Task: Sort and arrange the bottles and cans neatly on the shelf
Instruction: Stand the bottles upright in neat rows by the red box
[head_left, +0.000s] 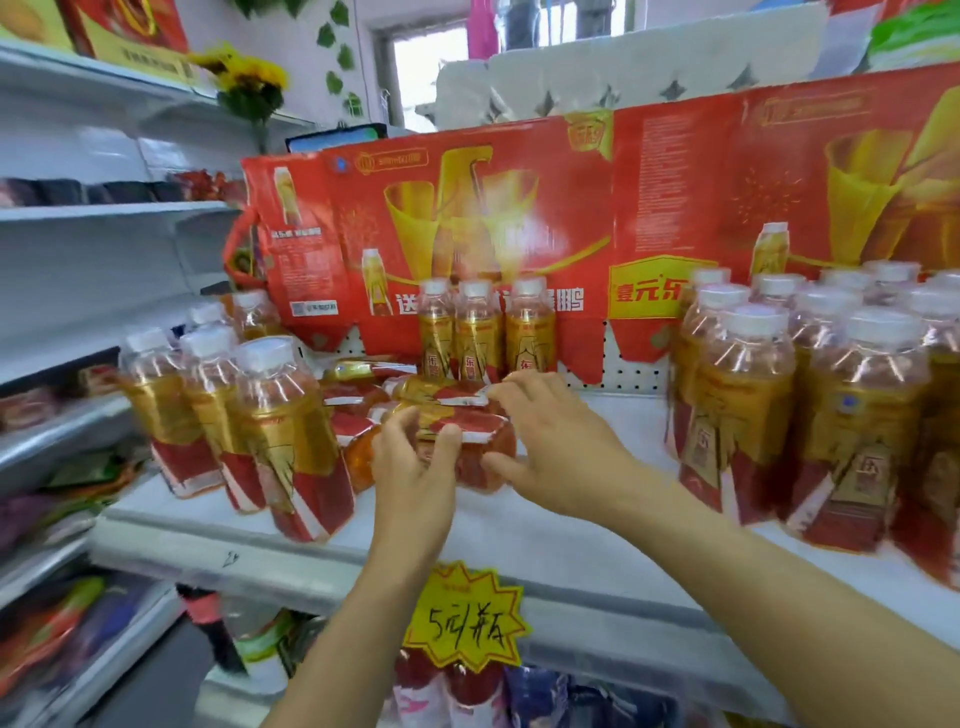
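At the left of the white shelf (519, 551) a row of upright bottles (283, 415) runs from far to near, white caps up, gold-and-red labels facing out. Just right of them, in the middle gap, several bottles lie toppled in a heap. The nearest fallen bottle (470, 441) lies on its side with its long axis running roughly left to right across the shelf, directly ahead of both hands.

The left hand (415, 462) curls its fingers and thumb over the bottle's left part, gripping it. The right hand (550, 436) has its thumb against the bottle's near right end and its fingers spread loosely over the top, touching rather than clamping. Both are equally near, so standing it up probably means tipping one end upward.

Behind stand three upright bottles (478, 332) before a red cardboard carton (441, 223); its blurred print shows "送" and, further right, "壹元乐". A packed block of bottles (810, 405) fills the right. Under the shelf edge, a yellow starburst price tag (465, 616) is handwritten, apparently "5元", the rest unclear.
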